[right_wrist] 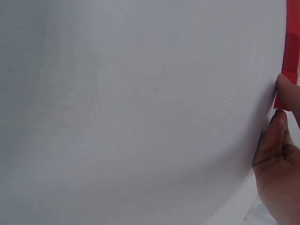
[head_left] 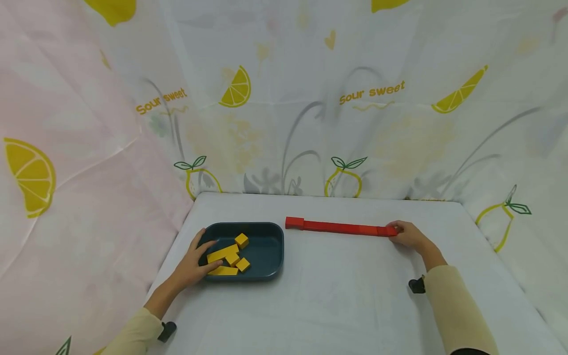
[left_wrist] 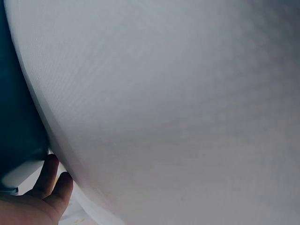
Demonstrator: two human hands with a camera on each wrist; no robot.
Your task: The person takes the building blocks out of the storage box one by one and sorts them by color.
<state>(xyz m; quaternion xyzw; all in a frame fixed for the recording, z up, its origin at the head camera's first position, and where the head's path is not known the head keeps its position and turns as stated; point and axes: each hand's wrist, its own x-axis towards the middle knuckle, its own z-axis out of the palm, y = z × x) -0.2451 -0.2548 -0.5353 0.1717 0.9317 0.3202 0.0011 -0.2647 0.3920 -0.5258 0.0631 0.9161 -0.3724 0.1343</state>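
A row of red blocks (head_left: 339,228) lies end to end across the back of the white table (head_left: 337,296). My right hand (head_left: 410,235) holds the row's right end block (right_wrist: 291,56) between thumb and fingers. A dark teal tray (head_left: 266,244) sits at the left with several yellow blocks (head_left: 230,257) inside. My left hand (head_left: 199,259) rests on the tray's left rim, its fingers reaching in and touching a long yellow block (head_left: 222,253). In the left wrist view only the fingertips (left_wrist: 51,180) and the tray wall (left_wrist: 18,117) show.
A lemon-print curtain (head_left: 310,98) closes off the back and both sides of the table. The front half of the table is bare white cloth (left_wrist: 187,112).
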